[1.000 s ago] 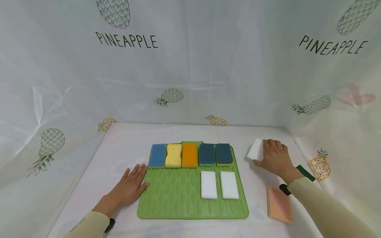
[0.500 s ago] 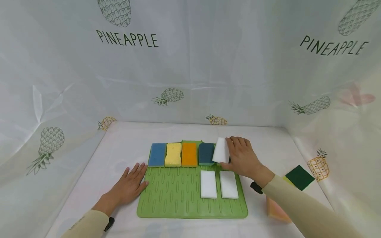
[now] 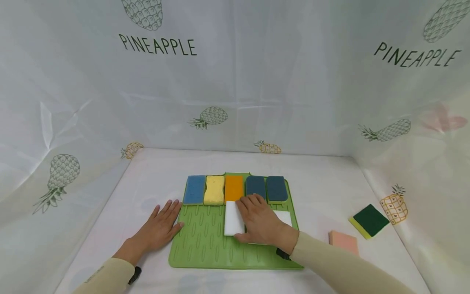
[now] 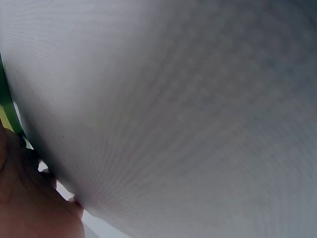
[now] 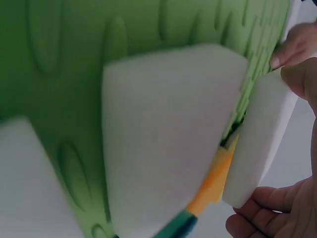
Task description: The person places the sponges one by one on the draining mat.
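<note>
My right hand (image 3: 261, 219) pinches a white sponge (image 3: 233, 219) between thumb and fingers, over the middle of the green mat (image 3: 205, 253). In the right wrist view that held sponge (image 5: 260, 141) stands on its narrow side between thumb and fingertips, close to a second white sponge (image 5: 168, 134) lying on the mat. A third white sponge (image 3: 283, 217) shows partly behind my right hand in the head view. My left hand (image 3: 158, 226) lies flat with fingers spread at the mat's left edge, holding nothing.
Along the mat's back edge sit a blue sponge (image 3: 194, 190), a yellow sponge (image 3: 214, 190), an orange sponge (image 3: 234, 188) and two dark blue sponges (image 3: 277, 189). Off to the right lie a pink sponge (image 3: 344, 241) and a green-and-yellow scouring sponge (image 3: 370, 220).
My right hand has carried the white sponge from the table right of the mat leftward, across the dark blue sponges, to the mat's middle. The left hand has stayed in place.
</note>
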{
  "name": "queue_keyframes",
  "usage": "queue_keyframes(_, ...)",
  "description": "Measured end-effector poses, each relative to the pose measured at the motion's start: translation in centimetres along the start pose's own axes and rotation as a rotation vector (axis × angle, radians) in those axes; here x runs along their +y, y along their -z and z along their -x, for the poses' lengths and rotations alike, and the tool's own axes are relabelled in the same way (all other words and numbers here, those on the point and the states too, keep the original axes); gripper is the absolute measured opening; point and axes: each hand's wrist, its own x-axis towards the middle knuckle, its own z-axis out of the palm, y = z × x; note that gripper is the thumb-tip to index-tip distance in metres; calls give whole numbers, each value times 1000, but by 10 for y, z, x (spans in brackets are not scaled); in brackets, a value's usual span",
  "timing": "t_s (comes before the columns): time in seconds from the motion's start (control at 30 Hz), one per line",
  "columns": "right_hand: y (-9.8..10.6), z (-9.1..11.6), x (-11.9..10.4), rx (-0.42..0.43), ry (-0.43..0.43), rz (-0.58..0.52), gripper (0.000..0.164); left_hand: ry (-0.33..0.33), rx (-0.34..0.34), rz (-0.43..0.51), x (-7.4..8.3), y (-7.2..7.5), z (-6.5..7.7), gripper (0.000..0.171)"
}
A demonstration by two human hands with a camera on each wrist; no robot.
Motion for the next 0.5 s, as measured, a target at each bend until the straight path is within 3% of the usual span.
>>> queue_keyframes(0.2, -12, 4, -10, -43, 33, -1, 98, -9, 30, 15, 1, 0, 1, 72)
queue_keyframes(0.5, -15, 8, -10, -158, 15, -26, 98, 3, 13, -1, 3, 2, 1, 71)
